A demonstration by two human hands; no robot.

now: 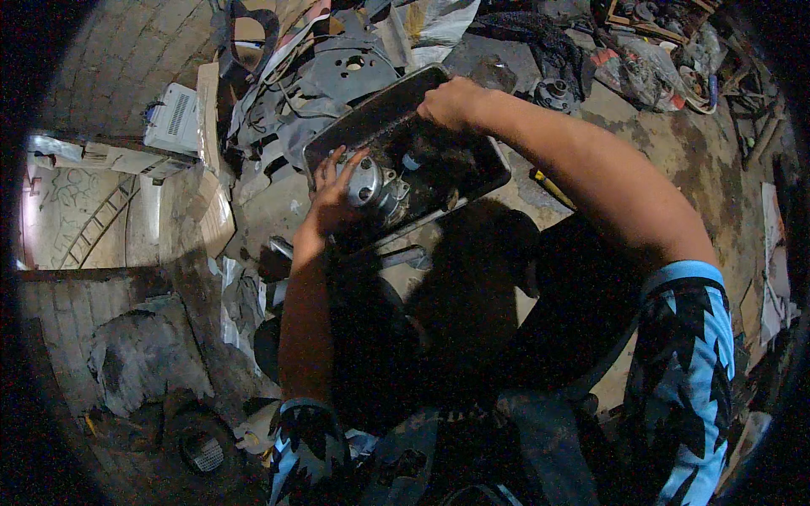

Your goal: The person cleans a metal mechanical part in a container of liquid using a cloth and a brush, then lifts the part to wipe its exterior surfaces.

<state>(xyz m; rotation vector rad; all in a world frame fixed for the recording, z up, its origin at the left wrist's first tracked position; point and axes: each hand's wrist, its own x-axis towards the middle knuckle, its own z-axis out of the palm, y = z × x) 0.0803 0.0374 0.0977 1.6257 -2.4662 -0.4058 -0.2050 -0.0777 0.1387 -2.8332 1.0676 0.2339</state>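
Observation:
A dark rectangular tray (pixel 500 172) lies tilted across the floor in front of me. My left hand (pixel 335 186) rests with spread fingers on a round silver metal machine part (pixel 366 182) at the tray's left end. Beside that part, a bracket-like metal piece (pixel 395 186) is in the tray. My right hand (pixel 450 104) is closed near the tray's upper right rim; whether it grips the rim or something small is hidden. A small pale bluish object (pixel 411 162) lies in the tray's shadowed middle.
Grey sheet-like parts (pixel 345 69) are heaped beyond the tray. A round metal hub-like part (pixel 555 95) lies at the upper right, near plastic bags (pixel 658 82). A yellow-and-black object (pixel 552 188) is under my right forearm. Cardboard (pixel 209 120) stands left; a tyre (pixel 202 443) lies lower left.

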